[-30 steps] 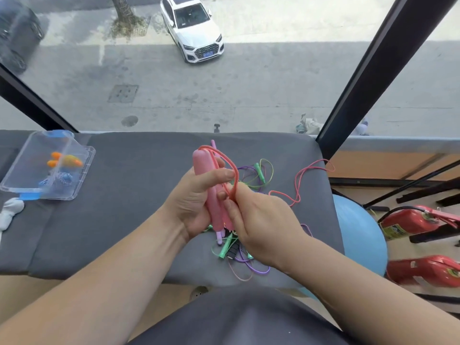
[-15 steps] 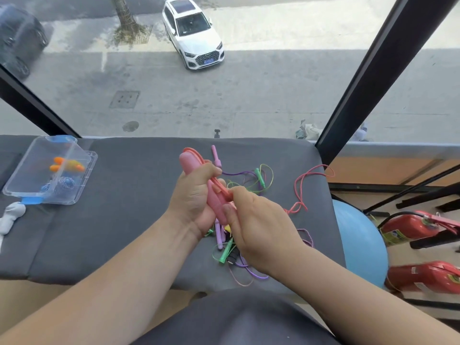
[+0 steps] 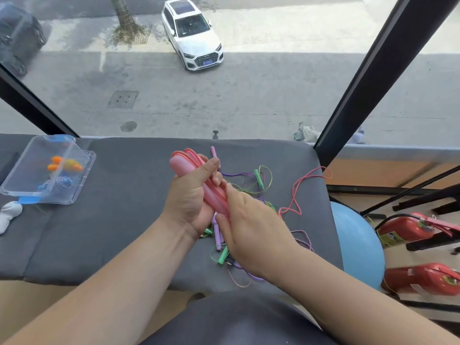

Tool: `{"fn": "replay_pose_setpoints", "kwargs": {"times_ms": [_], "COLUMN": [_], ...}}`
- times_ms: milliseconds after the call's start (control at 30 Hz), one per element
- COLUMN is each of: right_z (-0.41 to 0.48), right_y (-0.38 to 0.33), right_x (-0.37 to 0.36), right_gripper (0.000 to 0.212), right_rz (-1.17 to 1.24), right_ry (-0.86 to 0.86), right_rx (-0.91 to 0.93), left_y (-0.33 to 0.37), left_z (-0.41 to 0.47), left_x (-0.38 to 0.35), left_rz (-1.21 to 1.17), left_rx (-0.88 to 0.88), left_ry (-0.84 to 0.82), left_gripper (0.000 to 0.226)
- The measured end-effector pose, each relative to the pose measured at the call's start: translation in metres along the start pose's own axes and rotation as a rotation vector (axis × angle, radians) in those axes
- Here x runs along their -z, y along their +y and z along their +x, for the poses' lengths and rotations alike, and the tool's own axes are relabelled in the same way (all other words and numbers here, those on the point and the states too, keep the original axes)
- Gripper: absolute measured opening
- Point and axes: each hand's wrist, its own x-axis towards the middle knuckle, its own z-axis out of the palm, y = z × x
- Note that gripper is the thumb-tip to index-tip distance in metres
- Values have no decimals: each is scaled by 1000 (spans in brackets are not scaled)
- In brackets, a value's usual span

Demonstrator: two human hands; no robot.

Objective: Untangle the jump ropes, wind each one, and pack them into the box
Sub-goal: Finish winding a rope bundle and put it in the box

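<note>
The grey padded bench top (image 3: 119, 227) fills the middle of the view and serves as the work surface, so loose cord can lie flat instead of hanging and re-knotting.

At about ten o'clock from the hands, well apart from them, sits the clear plastic box with blue latches (image 3: 83, 195), lid open. It holds an orange-and-yellow bundle (image 3: 65, 164) and a blue-and-white bundle (image 3: 59, 183), which look like ropes already packed. It is probably left open to be ready for the next one.

The left hand (image 3: 191, 202) is clenched round the pair of pink plastic jump rope handles (image 3: 183, 168), thumb across them. They are held side by side, pointing toward eleven o'clock, as a core to wind on, and several turns of pink cord already loop over their top end.

The right hand (image 3: 251, 235) touches the lower end of the handles at five o'clock, index finger laid along them. Its other fingertips are hidden, so I cannot tell whether it pinches the cord. It seems placed to guide the next turn.

The unwound pink cord tail (image 3: 307, 181) trails out toward three o'clock, free of the rest.

The tangle of purple and green cords (image 3: 251, 181) lies on the bench under and beyond the hands, not yet sorted. A green handle (image 3: 223, 256) and a purple handle (image 3: 217, 236) show at six o'clock.
</note>
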Motion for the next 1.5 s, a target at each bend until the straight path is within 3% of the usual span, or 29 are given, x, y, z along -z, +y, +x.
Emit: {"fn": "replay_pose_setpoints", "kwargs": {"times_ms": [167,233,467,700,800,933,1100,1200,1267,1333,1367,1433,1500], "right_z": [2,6,14,14,12,12,19,23,26,29,30,31,30], "right_y": [-1,4,2,3,4,2,7,9,13,20,24,34,43], "right_x": [8,13,7,-1,-7,-11,-9,-9,-11,-11,-9,-5,-3], "right_gripper": [39,47,33,22,23,28,25,25,24,25,26,29,27], "right_rz": [-15,-62,9,-126,-159,41,105,35,2,-35,-60,-144,-255], "right_ry": [-21,-77,-62,-29,-10,-89,-88,-131,-174,-201,-217,-256,-301], "right_rx": [-94,-164,-120,-126,-98,-124,-158,-190,-199,-197,-192,-149,-62], "left_y": [-1,-1,3,0,-1,-1,1,-3,-8,-10,-9,1,17], "left_z": [-4,-6,-3,-9,-11,-13,-17,-11,-6,-2,-2,0,3], "left_x": [4,5,5,-3,-6,-2,-6,1,9,22,30,49,60], "left_rz": [10,-17,-57,-112,-1,185,113,56,55,197,353,818,1436], "left_rx": [-6,-16,-43,-21,-67,-155,-104,-83,-61,-80,-131,-334,-581], "left_ry": [34,34,-2,80,95,85,25,75,135,201,227,214,-39], "left_gripper": [22,19,30,24,45,39,66,34,26,29,44,74,75]}}
